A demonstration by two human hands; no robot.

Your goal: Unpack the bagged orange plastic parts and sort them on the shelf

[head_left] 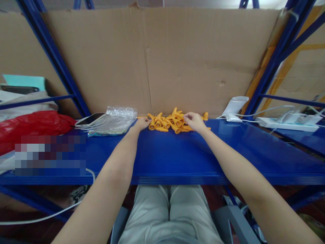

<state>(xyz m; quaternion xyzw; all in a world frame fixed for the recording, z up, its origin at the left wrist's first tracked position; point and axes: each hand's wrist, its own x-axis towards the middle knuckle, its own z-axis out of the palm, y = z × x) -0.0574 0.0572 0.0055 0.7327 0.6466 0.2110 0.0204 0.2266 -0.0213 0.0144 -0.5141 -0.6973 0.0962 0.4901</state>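
Observation:
Yellow-orange plastic pieces (pixel 175 122) lie in a loose pile by the cardboard; several have a round hollow end and branching, finger-like arms. At the pile's left edge is my left hand (pixel 143 124), its fingers drawn together against the pieces. A thin strip of orange shows just behind that hand; whether it is gripped I cannot tell. Over the right side of the pile, my right hand (pixel 194 121) has thumb and fingers pinched together. Its fingertips partly cover what lies between them. One orange piece (pixel 205 116) stands upright just beyond the right hand.
The blue shelf top (pixel 177 156) carries everything, with a cardboard sheet (pixel 190 61) standing behind. On the left are a clear plastic bag (pixel 119 120) and a red bag (pixel 35 127). A white power strip (pixel 286 123) with cables and a white device (pixel 235 106) sit right.

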